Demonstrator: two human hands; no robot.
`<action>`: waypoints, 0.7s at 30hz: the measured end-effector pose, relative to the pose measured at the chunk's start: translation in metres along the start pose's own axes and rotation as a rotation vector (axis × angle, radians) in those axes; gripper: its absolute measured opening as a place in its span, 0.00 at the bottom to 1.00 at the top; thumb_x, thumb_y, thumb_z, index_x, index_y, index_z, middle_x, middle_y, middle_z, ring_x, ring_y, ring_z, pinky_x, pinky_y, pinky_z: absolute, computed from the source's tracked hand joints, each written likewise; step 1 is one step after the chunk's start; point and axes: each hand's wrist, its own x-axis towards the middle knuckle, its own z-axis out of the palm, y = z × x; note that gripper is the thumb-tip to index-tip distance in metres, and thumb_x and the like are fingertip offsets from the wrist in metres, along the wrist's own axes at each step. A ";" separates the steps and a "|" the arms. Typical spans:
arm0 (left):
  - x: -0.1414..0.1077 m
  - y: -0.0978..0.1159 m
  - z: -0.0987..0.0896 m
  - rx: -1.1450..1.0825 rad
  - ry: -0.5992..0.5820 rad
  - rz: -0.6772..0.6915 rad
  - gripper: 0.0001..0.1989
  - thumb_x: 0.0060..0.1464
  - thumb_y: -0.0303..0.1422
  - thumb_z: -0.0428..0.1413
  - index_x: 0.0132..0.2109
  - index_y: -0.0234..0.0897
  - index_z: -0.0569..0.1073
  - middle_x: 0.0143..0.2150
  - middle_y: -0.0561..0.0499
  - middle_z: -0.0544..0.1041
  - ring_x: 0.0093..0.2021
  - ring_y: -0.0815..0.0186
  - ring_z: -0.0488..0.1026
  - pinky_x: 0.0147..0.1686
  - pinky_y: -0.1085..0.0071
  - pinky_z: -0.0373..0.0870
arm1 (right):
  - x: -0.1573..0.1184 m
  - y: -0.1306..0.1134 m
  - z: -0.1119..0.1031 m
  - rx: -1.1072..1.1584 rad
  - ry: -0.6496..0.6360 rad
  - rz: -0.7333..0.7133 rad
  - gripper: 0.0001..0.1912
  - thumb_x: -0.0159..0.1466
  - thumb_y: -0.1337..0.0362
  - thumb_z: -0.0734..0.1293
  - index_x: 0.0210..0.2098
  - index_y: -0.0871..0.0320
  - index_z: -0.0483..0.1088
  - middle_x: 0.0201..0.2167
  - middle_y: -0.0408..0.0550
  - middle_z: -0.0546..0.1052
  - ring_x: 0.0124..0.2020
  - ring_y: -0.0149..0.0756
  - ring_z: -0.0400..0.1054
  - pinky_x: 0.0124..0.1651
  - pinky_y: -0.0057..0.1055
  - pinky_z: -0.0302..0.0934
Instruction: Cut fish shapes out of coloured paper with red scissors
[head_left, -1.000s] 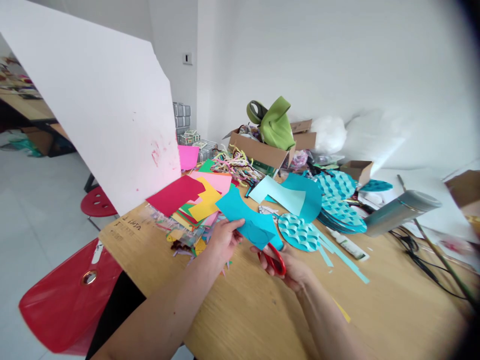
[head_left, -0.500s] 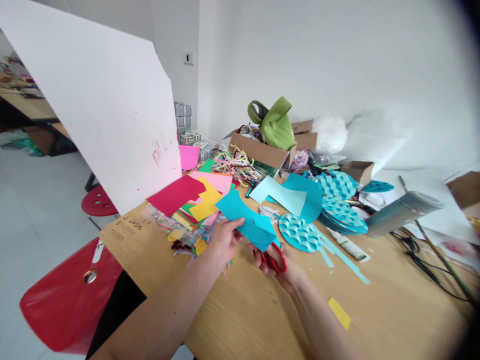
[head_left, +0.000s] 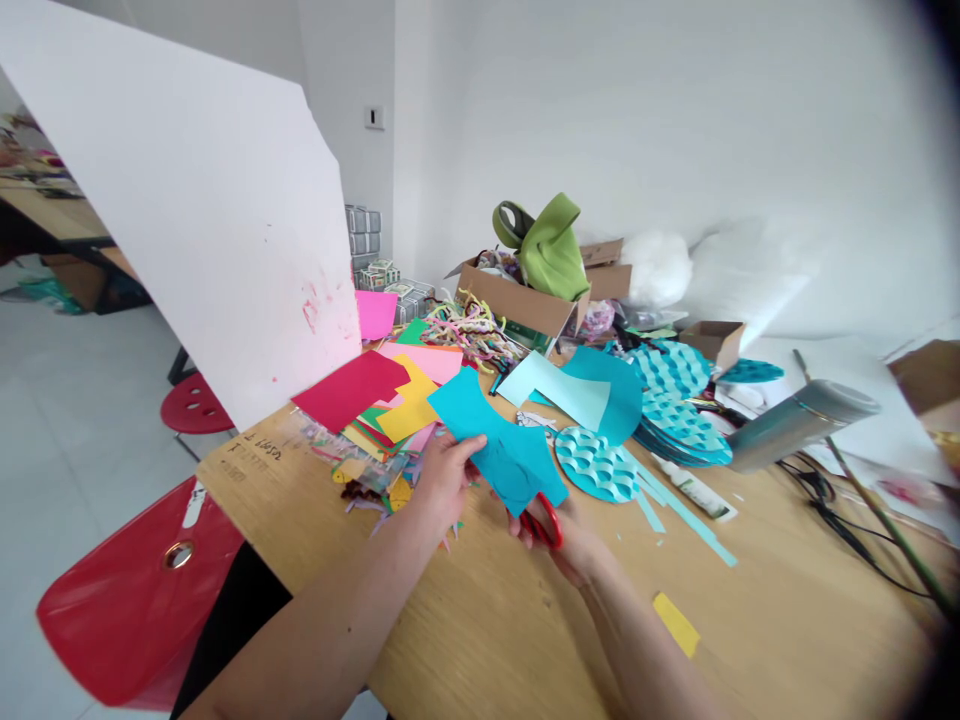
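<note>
My left hand (head_left: 451, 470) pinches the left side of a blue sheet of paper (head_left: 499, 440), thumb on top. The sheet has a curved cutout along its far edge and faint dark drawn lines on it. Red-handled scissors (head_left: 549, 522) are in my right hand (head_left: 559, 540), with fingers through the handles at the sheet's near right corner. The paper hides the blades. Just beyond lie a white fish-shaped cutout (head_left: 535, 421) and a round blue disc with a pale wavy pattern (head_left: 598, 464).
Coloured paper (head_left: 352, 388) lies piled at left beside a white board (head_left: 225, 200). Pipe cleaners (head_left: 480, 325) and a cardboard box (head_left: 517, 297) are behind. At right are a glue tube (head_left: 697, 490), a grey tumbler (head_left: 806, 425) and black cables (head_left: 814, 485). A red stool (head_left: 135, 600) stands left.
The blue sheet's right part, bent up before, now lies flatter and shows more of the drawn lines. My right hand and the scissors have shifted slightly left, with the scissors' handles drawn closer together.
</note>
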 end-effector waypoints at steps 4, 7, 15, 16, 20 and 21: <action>0.000 -0.003 -0.001 0.065 0.014 0.034 0.12 0.37 0.36 0.64 0.27 0.36 0.71 0.22 0.54 0.72 0.20 0.71 0.66 0.21 0.74 0.59 | 0.002 0.002 -0.002 -0.038 0.040 -0.007 0.10 0.50 0.59 0.66 0.18 0.60 0.68 0.16 0.45 0.71 0.16 0.27 0.59 0.20 0.24 0.49; 0.000 -0.004 -0.002 0.097 0.002 0.038 0.11 0.39 0.36 0.63 0.26 0.36 0.70 0.22 0.55 0.72 0.18 0.72 0.64 0.19 0.75 0.56 | 0.002 0.002 -0.002 -0.060 0.054 -0.019 0.07 0.49 0.63 0.64 0.20 0.60 0.69 0.17 0.45 0.72 0.16 0.27 0.58 0.20 0.24 0.48; 0.000 -0.005 -0.002 0.121 0.054 0.058 0.12 0.36 0.36 0.64 0.24 0.35 0.69 0.18 0.56 0.69 0.16 0.74 0.61 0.17 0.75 0.53 | 0.000 -0.003 0.007 -0.042 0.106 -0.092 0.04 0.47 0.64 0.63 0.19 0.58 0.67 0.14 0.42 0.68 0.17 0.29 0.57 0.21 0.27 0.49; 0.000 -0.006 -0.002 0.120 0.051 0.057 0.12 0.36 0.36 0.64 0.24 0.35 0.69 0.18 0.56 0.69 0.16 0.74 0.61 0.17 0.75 0.53 | 0.001 -0.003 0.008 -0.036 0.109 -0.101 0.04 0.47 0.63 0.63 0.19 0.58 0.67 0.14 0.42 0.68 0.17 0.29 0.57 0.21 0.26 0.49; 0.001 -0.007 -0.002 0.091 0.047 0.046 0.12 0.37 0.36 0.64 0.26 0.35 0.70 0.21 0.55 0.72 0.18 0.73 0.64 0.18 0.75 0.55 | 0.002 0.000 0.009 -0.021 0.111 -0.120 0.06 0.49 0.62 0.64 0.23 0.58 0.68 0.16 0.42 0.69 0.17 0.28 0.57 0.21 0.26 0.49; 0.001 -0.007 -0.002 0.079 0.044 0.040 0.12 0.37 0.36 0.64 0.27 0.35 0.71 0.22 0.54 0.73 0.18 0.73 0.64 0.18 0.75 0.55 | 0.003 0.001 0.009 -0.022 0.108 -0.123 0.07 0.50 0.61 0.64 0.23 0.59 0.68 0.16 0.42 0.69 0.17 0.27 0.57 0.21 0.26 0.49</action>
